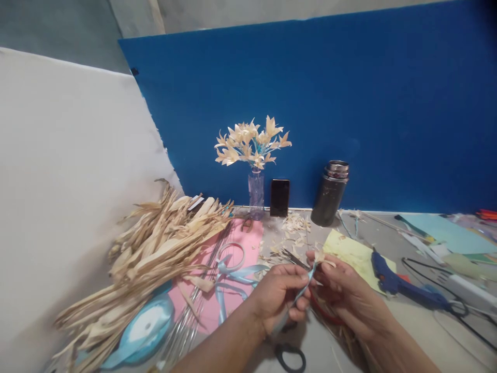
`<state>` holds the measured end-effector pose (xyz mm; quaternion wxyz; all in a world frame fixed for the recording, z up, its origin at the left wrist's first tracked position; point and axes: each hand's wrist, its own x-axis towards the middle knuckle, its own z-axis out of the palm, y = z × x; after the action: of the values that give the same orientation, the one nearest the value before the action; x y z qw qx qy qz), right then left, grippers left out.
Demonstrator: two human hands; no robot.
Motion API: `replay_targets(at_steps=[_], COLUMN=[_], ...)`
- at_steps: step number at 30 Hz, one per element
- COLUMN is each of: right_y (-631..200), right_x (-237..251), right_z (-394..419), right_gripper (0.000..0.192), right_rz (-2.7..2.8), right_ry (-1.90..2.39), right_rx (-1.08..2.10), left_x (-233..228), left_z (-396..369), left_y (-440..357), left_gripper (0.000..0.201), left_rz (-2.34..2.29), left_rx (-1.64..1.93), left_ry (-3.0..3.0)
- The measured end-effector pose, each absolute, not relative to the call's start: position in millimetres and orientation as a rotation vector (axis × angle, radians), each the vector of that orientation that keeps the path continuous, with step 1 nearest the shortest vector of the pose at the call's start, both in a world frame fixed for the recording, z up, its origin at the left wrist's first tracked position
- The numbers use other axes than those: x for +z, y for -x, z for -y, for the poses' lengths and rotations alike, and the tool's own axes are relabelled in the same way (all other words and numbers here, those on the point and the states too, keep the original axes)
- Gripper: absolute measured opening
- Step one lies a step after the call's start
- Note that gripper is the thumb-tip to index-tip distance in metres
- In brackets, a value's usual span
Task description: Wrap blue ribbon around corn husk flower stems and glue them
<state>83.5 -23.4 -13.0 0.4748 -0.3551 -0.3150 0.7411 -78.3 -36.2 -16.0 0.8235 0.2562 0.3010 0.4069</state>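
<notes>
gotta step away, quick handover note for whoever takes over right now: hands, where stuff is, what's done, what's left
Left hand: pinching a wire stem with light blue ribbon on it.
Right hand: holding the small husk flower at the stem's top.
Around: dried husks left, ribbon spool, scissors near, glue gun right.
Done: a vase of finished flowers.
Left: the ribbon wrap on this stem looks unfinished.

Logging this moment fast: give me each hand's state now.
Left hand: closed, pinching the light blue ribbon.
Right hand: closed, fingers pinching the small husk flower at the ribbon's top.
</notes>
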Motion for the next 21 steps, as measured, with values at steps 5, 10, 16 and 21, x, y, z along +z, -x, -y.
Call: replay_targets(at_steps=[5,10,16,21], right_y=[-85,-86,-85,-85], right_x=[-13,-15,-16,-17], right_z=[21,20,20,18], right_gripper=[0.046,0.043,0.039,0.036], right_rz=[0.742,0.798,0.791,0.763], right_ry=[0.868,0.885,0.892,0.887], right_rx=[1.820,1.781,1.735,1.748], left_x=[-16,-19,-13,-7], left_z=[37,38,42,47], left_y=[77,70,67,66], left_gripper=[0.027,0.032,0.012,0.010], left_rz=[-0.669,-0.783,-1.086,-1.243], left_rx=[0.884,1.046,1.255,1.349], left_ry=[-0.535,-0.623,-1.029,-1.369])
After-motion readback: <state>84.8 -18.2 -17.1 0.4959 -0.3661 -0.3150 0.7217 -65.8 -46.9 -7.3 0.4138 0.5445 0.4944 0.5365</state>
